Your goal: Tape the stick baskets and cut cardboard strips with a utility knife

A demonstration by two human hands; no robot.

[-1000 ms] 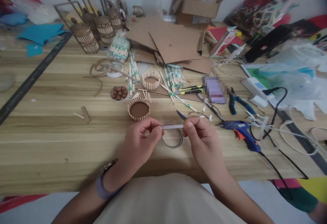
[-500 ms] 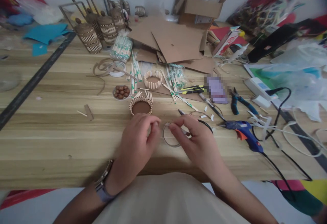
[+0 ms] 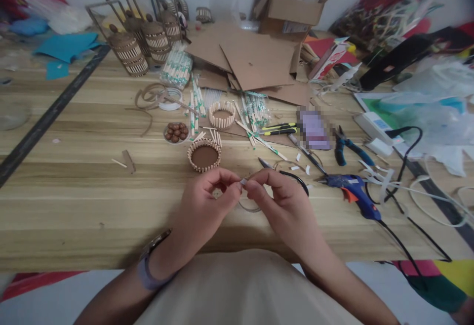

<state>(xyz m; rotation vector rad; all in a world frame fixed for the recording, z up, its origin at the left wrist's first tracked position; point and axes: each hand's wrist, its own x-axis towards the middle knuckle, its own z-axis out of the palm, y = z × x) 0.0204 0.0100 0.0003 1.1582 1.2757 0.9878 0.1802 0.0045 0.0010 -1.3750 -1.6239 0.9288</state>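
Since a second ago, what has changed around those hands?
The left hand and right hand have drawn together. The left came off the white strip, then returned to it; now only a short bit shows between them. The hoop, glue gun and brown balls stayed put.

- Setting: a craft workshop, or a craft corner of some other room; which of the two cannot be told.
- Work surface: a broad wooden table, with small white scraps right of centre.
- Tools, at right: a blue glue gun with a black cord, and blue-handled pliers just beyond it.
- Materials, centre and far: flat cardboard sheets, an opened cardboard box, a clear bag of pale sticks.
- Handwork: two stick-walled rings at centre; lantern-like models with upright frames at far left.
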